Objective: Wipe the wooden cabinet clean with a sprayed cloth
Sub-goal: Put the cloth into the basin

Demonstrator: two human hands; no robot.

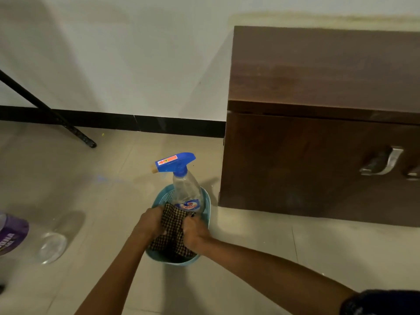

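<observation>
Both grips are closed on the dark checked cloth, left hand and right hand bunching it over the small blue plastic basket. Lifting carelessly could topple the clear blue-triggered spray bottle standing inside. The brown wooden cabinet waits nearby, unwiped.

One head-worn wide-angle view looks steeply down and forward: tiled floor near, wall far, wooden cabinet right.
</observation>
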